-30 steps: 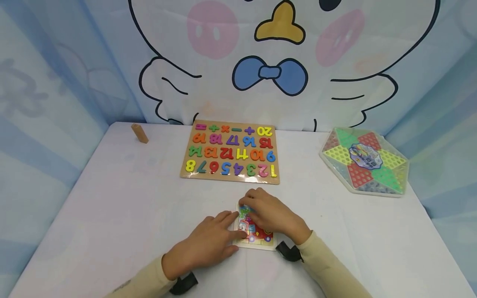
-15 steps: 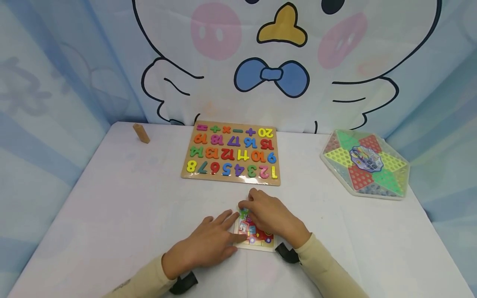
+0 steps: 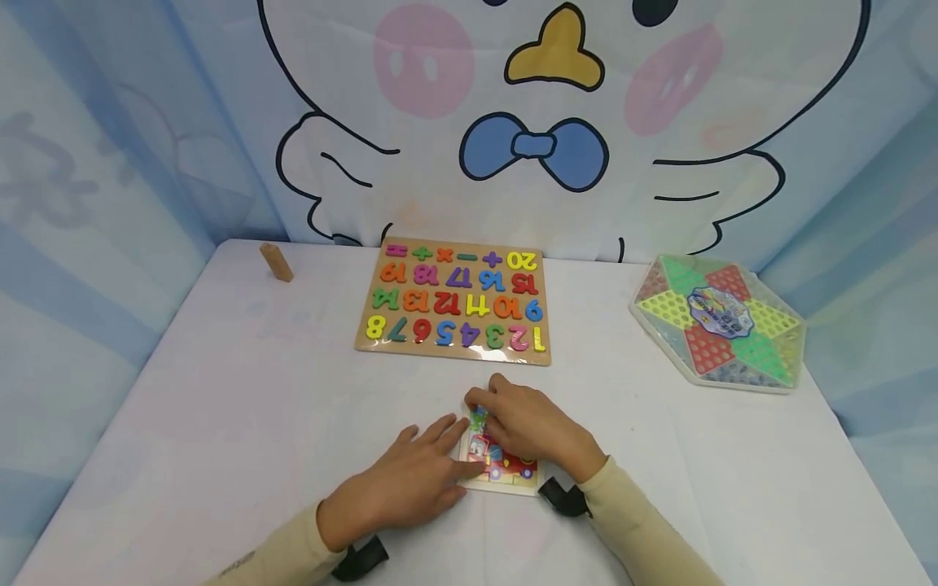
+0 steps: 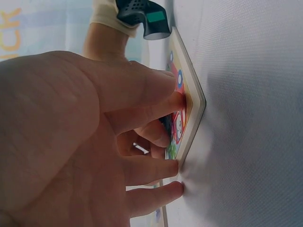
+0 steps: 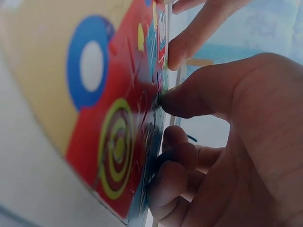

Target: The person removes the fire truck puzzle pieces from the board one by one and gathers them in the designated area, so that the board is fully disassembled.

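A small rectangular pale-bordered puzzle picturing a red vehicle [image 3: 506, 470] lay flat on a white cloth [image 3: 293, 423]. The left hand [image 3: 405, 480], fingers straight and spread apart, touched its left side; the right hand [image 3: 533, 423], fingers curled, covered its far right part, whether gripping it I couldn't tell.

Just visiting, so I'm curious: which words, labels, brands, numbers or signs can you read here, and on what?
"1" to "20": coloured numbers on the number board, upside down in the head view.
"=", "+", "×", "−": signs on that board; its green sign is too small to tell.
"CK": sideways orange letters on the backdrop, the rest unclear.
Too small: the label on the hexagonal box, the left sleeve mark.
On the puzzle: none readable.
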A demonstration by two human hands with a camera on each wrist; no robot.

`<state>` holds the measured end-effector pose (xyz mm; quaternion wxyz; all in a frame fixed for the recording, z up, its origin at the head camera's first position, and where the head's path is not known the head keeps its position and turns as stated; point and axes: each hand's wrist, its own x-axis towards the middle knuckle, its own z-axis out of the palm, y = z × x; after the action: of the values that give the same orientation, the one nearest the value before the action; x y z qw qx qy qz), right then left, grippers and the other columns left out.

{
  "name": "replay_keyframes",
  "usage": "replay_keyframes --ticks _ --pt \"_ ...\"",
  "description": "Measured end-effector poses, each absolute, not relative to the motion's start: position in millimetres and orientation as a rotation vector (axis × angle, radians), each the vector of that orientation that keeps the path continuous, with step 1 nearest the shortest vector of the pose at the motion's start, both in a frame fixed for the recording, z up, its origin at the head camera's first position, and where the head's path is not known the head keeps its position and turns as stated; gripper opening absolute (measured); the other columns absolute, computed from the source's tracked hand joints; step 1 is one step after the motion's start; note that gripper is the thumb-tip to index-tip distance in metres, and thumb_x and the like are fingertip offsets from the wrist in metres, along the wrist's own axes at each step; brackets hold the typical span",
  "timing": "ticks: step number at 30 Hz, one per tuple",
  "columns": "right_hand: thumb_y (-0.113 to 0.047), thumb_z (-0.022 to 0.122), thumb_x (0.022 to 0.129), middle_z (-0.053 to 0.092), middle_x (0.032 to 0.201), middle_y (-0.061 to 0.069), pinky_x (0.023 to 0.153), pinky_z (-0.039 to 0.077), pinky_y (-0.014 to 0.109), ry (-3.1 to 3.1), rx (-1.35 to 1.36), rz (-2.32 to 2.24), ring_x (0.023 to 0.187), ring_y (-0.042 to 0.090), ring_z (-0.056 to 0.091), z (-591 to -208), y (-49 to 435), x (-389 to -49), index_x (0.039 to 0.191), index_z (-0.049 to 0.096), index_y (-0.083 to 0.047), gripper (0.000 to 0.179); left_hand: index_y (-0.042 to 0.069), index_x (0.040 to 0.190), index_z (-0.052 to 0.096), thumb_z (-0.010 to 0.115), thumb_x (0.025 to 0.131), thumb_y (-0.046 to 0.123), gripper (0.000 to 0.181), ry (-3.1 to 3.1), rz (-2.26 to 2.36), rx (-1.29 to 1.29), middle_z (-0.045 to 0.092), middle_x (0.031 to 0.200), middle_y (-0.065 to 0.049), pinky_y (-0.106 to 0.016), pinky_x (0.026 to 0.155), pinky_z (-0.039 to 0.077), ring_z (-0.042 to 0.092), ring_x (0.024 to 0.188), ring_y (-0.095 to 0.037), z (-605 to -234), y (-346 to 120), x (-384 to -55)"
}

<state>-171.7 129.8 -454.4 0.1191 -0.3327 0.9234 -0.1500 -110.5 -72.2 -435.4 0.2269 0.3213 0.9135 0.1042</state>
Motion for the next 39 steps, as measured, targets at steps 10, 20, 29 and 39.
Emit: replay_keyframes --ticks 10,20,29,39 --pt "-0.016 0.067 0.095 0.055 0.101 0.001 0.067 0.047 0.029 2.69 -0.983 -0.5 0.074 0.014 0.053 -455.8 131.1 -172.9 0.12 0.064 -0.017 0.026 0.037 0.136 0.067 0.068 0.099 0.037 0.038 2.512 0.307 0.867 0.036 0.163 -0.011 -0.068 0.109 0.033 0.03 0.15 -0.035 -435.7 -71.6 -110.0" --pt "-0.014 0.068 0.094 0.059 0.1 -0.004 0.082 0.053 0.037 2.659 -0.936 -0.683 0.085 0.014 0.056 -459.1 131.6 -174.6 0.111 0.061 -0.014 0.019 0.036 0.136 0.068 0.067 0.099 0.037 0.037 2.517 0.327 0.87 0.036 0.163 -0.012 -0.068 0.109 0.033 0.03 0.15 -0.034 -436.6 -72.3 -108.6" --pt "-0.012 0.068 0.096 0.06 0.102 -0.001 0.085 0.054 0.04 2.631 -0.896 -0.714 0.088 0.016 0.057 -459.8 132.6 -176.4 0.111 0.063 -0.012 0.016 0.037 0.136 0.067 0.068 0.098 0.038 0.038 2.513 0.325 0.859 0.035 0.163 -0.012 -0.068 0.11 0.033 0.029 0.151 -0.035 -437.0 -72.4 -109.3" --pt "-0.01 0.069 0.096 0.056 0.092 -0.005 0.082 0.051 0.035 2.565 -0.859 -0.817 0.088 0.015 0.055 -458.1 136.0 -180.3 0.106 0.061 -0.014 0.014 0.037 0.138 0.066 0.068 0.098 0.038 0.04 2.506 0.317 0.866 0.036 0.163 -0.011 -0.068 0.11 0.033 0.029 0.151 -0.034 -437.2 -72.6 -111.0"
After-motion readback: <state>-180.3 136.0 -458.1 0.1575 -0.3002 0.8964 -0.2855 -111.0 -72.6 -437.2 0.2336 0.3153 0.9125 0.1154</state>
